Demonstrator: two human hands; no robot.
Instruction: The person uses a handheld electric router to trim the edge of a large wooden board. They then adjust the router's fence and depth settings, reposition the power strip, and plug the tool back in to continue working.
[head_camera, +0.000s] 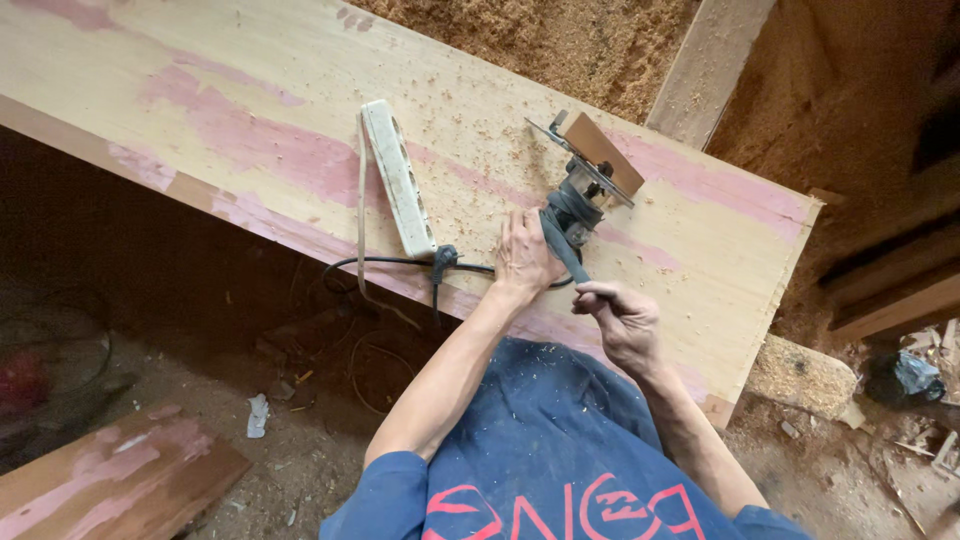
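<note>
The right hand (622, 322) is nearest, fingers clenched on the power tool's (580, 195) handle. Just beyond, the left hand (524, 255) grips its body. The tool slants up-right across the worktop (250, 120), right of the power strip (398, 178).

On the tabletop (250, 110), the power strip (398, 178) lies left of the router (585, 180); both hands sit just before the router.

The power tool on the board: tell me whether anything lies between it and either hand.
Nothing visible does. The left hand rests against the body of the power tool, and the right hand grips its cable end just behind. The white power strip lies apart on the board, off to one side.
</note>
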